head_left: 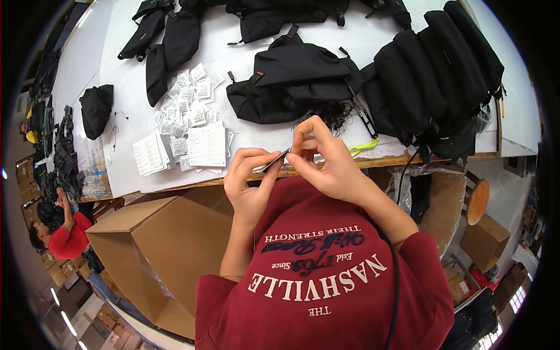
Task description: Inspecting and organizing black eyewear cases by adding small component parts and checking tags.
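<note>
My left hand (248, 178) and my right hand (321, 154) meet in front of my chest, just below the table's front edge. Between their fingertips they pinch a small thin grey card or tag (275, 161), the left holding its lower end and the right its upper end. Directly beyond them on the white table (122, 105) lies a black fabric bag (291, 81) with loose black strings beside it. A scatter of white paper tags (186, 105) and stacked white slips (207, 146) lies to the left of my hands.
A row of rolled black bags (437, 70) fills the right of the table, more black bags (163, 35) lie at the far left. An open cardboard box (157, 251) stands below the table on my left. A person in a red shirt (64, 233) sits at far left.
</note>
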{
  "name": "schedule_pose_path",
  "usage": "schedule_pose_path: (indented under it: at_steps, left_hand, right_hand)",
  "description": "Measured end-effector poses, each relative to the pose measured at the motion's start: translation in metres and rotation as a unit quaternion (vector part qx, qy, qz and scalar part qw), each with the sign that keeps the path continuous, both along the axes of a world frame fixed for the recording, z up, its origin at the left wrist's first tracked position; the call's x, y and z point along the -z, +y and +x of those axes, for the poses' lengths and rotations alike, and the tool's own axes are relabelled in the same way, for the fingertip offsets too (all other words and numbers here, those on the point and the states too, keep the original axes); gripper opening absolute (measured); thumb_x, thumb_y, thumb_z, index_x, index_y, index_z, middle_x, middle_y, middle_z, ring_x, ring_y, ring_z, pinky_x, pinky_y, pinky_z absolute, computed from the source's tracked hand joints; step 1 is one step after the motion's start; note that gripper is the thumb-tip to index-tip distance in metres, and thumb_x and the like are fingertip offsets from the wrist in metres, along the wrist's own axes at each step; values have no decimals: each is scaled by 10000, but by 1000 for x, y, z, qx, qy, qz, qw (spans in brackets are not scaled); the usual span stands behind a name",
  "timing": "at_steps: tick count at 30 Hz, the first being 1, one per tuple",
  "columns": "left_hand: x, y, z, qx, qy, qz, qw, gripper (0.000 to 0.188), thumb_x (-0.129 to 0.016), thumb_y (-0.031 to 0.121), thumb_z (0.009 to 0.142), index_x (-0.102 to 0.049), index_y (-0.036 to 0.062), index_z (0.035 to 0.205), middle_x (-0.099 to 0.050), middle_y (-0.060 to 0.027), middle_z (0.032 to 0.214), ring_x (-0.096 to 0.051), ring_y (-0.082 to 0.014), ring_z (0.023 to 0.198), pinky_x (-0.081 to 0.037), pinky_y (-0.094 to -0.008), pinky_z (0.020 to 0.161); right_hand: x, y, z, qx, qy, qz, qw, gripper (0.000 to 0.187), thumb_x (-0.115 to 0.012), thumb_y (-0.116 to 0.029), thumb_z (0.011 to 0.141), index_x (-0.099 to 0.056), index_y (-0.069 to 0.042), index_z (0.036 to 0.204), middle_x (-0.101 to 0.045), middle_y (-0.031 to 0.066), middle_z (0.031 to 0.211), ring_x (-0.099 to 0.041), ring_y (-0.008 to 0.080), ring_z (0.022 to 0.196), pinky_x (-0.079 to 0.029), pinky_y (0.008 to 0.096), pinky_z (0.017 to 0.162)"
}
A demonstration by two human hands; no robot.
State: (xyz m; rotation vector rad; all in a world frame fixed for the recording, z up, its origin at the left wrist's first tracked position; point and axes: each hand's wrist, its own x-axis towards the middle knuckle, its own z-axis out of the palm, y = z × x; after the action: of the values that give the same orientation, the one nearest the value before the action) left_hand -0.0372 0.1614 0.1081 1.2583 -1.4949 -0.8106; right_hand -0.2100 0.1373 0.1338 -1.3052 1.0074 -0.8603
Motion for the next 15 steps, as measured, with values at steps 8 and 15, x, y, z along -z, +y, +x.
schedule_pose_path:
  at_steps: [8,15]
  left_hand:
    - [-1,1,0,11,20,21,1000,230,-737,-77,689,-705,12,898,-608,-66,812,-586,-143,735,-456,-237,642]
    - [-5,1,7,53,83,35,994,191,-727,-66,709,-711,4,886,-604,-56,808,-573,-128,734,-452,-228,640]
  right_hand:
    - [15,1,2,41,4,-81,996,193,-641,-47,847,-478,-31,950,-553,42,651,-489,93,509,-370,238,475]
    - [0,0,-8,15,37,-84,996,126,-700,-82,810,-608,-34,882,-564,38,627,-526,106,526,-399,247,485]
